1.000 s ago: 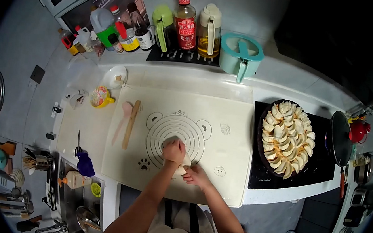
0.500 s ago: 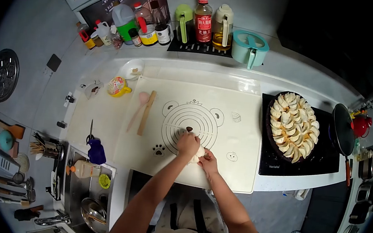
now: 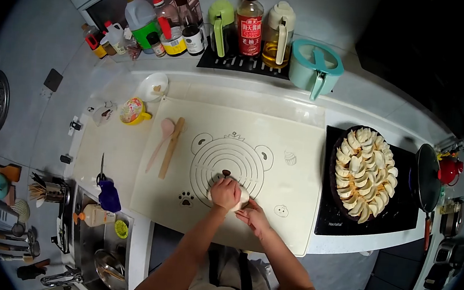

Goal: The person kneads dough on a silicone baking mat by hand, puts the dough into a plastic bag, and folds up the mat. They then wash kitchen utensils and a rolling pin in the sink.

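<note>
A pale lump of dough (image 3: pixel 243 198) lies on the cream kneading mat (image 3: pixel 289 188), over the lower part of the printed bear's rings. My left hand (image 3: pixel 225 193) is closed on the dough's left side, pressing down with curled fingers. On the near right edge, my right hand (image 3: pixel 254 217) grips the dough with bent fingers. Part of the dough is hidden under my left hand. Left of the printed bear, a wooden rolling pin (image 3: pixel 171 148) and a pink spoon (image 3: pixel 166 130) lie side by side.
A round pan of dumplings (image 3: pixel 366 176) stands on the black cooktop (image 3: pixel 329 222) at the right. Scissors (image 3: pixel 102 169) lie left of the mat, above the sink (image 3: pixel 83 231). A yellow cup (image 3: pixel 134 111), a white bowl (image 3: pixel 149 85) and several bottles line the back.
The camera view has shifted, so the counter appears lower and farther left. Both hands remain on the dough, with my left hand now covering more of its left side.
</note>
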